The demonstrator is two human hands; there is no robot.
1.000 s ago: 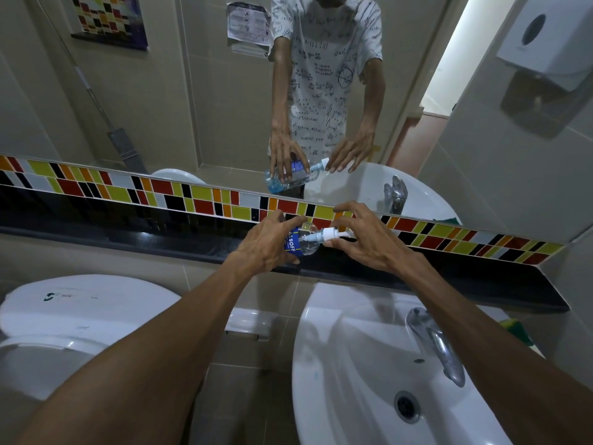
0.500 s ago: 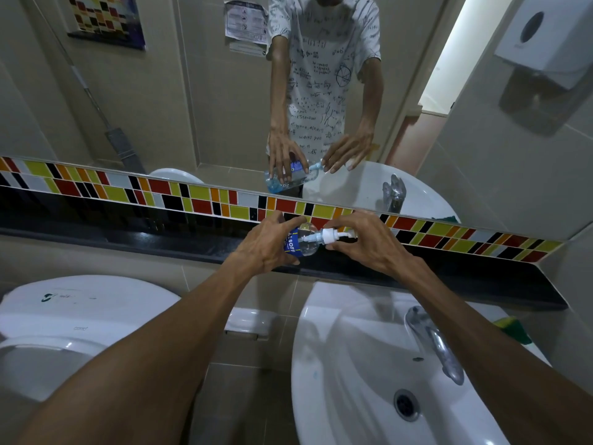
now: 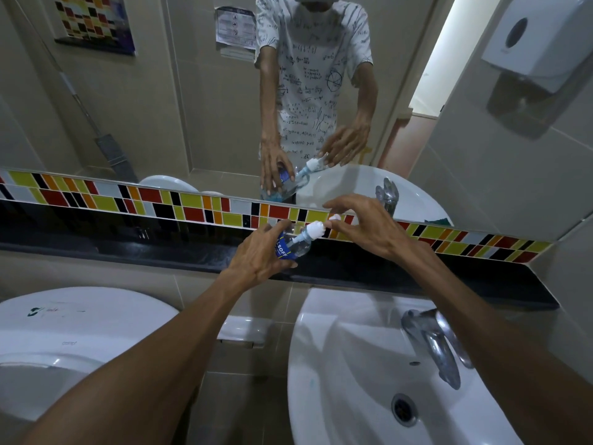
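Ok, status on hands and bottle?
Left hand grips clear plastic pump bottle with blue label, tilted, near black ledge. Right hand pinches white pump head. Nothing in the way.

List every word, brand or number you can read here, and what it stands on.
"SOFF": blue label on the clear plastic pump bottle, gripped by the left hand; letters before it hidden.
White ceramic toilet: small grey brand mark, too blurred.
White notice sheet in the wall mirror: print too small.
White T-shirt in the mirror: scribbled formulas, unreadable.
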